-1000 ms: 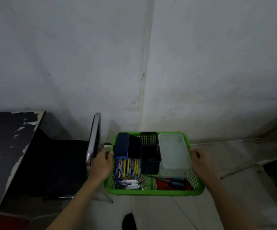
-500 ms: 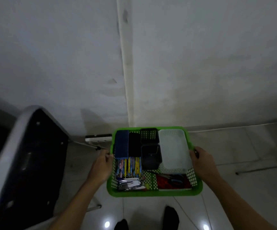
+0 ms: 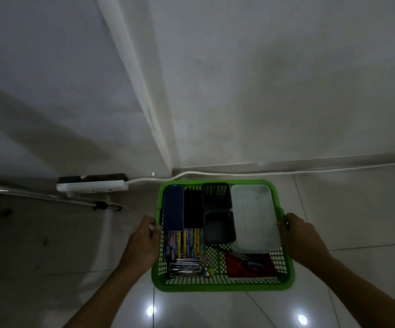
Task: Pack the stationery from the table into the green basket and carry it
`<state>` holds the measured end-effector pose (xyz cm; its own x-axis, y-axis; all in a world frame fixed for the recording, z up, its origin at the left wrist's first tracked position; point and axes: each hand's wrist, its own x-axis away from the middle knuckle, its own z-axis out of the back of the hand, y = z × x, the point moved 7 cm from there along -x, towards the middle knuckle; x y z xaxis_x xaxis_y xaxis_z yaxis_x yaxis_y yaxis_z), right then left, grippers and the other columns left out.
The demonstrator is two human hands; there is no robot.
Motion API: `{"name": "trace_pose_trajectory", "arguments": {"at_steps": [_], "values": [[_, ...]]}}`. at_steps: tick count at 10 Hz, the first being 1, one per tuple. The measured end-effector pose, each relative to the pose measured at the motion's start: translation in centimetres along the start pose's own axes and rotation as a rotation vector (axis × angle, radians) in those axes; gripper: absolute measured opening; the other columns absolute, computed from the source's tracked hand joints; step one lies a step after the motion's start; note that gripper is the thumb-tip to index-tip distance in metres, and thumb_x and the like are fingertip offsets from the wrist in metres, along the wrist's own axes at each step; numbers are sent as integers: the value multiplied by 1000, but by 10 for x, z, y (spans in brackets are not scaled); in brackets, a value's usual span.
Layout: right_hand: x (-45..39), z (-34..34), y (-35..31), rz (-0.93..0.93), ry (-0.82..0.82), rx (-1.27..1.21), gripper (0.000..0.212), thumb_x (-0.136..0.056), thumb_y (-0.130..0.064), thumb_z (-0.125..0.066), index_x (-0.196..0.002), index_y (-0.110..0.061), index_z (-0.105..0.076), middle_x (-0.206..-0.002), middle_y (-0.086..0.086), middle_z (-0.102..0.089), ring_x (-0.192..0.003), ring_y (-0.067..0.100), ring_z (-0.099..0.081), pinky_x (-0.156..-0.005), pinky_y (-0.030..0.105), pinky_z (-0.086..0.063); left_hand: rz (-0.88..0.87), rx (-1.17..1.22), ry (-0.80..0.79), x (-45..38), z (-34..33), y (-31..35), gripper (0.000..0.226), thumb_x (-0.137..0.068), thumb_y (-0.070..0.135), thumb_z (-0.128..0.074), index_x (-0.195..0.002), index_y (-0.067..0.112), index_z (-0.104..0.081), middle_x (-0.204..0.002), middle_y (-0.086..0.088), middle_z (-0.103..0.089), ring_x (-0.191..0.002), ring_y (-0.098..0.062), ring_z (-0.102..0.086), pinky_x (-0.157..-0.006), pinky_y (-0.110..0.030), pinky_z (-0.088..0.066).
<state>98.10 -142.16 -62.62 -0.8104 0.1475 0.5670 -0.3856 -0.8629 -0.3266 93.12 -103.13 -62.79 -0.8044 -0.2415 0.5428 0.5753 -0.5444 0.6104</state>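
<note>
Your fingertips hide behind the basket rims — left hand and right hand grip its sides; pens point away from you.

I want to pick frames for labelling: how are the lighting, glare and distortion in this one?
Head view: dim, greyish light overall; two bright glare spots on the glossy tiled floor; wide-angle bending tilts the wall corner. The green plastic mesh basket, gripped by the left hand and right hand, stays readable, though its dark contents lack detail.
</note>
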Motion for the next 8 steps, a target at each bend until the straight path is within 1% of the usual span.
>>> {"name": "trace_pose_trajectory", "arguments": {"at_steps": [1,2,3,4,5,6,7,8], "values": [[-20,-13,9,-45,-30,88,25,-103,-39,-45,-96,-16,-52,-82,2,-64,-67,17,-67,-60,38,-61,19,-11,6,-13,-17,-10,17,-106,31,-43,-92,26,-51,-74,-8,-69,-67,-26,-68,-60,-41,-55],[-59,-36,20,-58,-71,109,20,-104,-34,-46,-99,-15,-52,-85,2,-63,-70,18,-67,-63,37,-62,21,5,-16,-50,-45,-25,16,-106,31,-43,-92,28,-50,-73,-13,-68,-64,-30,-67,-56,-40,-53],[-87,-48,23,-64,-94,140,15,-102,-27,-52,-103,-12,-53,-87,2,-62,-72,18,-67,-65,35,-62,22,13,-16,-73,-62,-31,15,-107,31,-42,-94,27,-49,-74,-15,-67,-64,-30,-66,-57,-41,-54],[-112,-56,24,-81,-110,96,19,-101,-24,-53,-109,-7,-55,-94,9,-65,-77,24,-68,-68,39,-63,62,44,-22,-92,-75,-40,10,-107,31,-42,-105,25,-50,-82,-19,-68,-73,-37,-68,-65,-48,-58],[-126,-57,23,-97,-130,-8,28,-101,-26,-53,-117,-3,-57,-105,15,-68,-77,23,-66,-55,31,-55,101,62,-43,-104,-81,-43,12,-106,29,-44,-117,25,-49,-87,-24,-69,-72,-31,-65,-71,-48,-58],[-124,-60,28,-137,-165,-164,42,-95,-26,-63,-131,-5,-54,-112,16,-68,-86,28,-69,-66,39,-60,100,52,-78,-105,-84,-41,28,-105,32,-48,-132,24,-50,-85,-18,-71,-76,-26,-68,-76,-43,-58],[-107,-48,19,-106,-102,-235,56,-95,-25,-64,-145,-10,-45,-128,15,-63,-107,30,-65,-89,42,-57,122,1,-93,-99,-76,-26,51,-105,33,-48,-153,24,-34,-115,-16,-66,-99,-24,-65,-85,-30,-53],[-58,-40,1,-3,69,-278,50,-99,-19,-60,-146,-9,-45,-135,14,-58,-105,20,-56,-86,28,-45,44,21,-58,-62,-69,3,63,-104,37,-48,-160,26,-19,-156,-12,-35,-141,-24,-39,-116,-32,-32]]}}
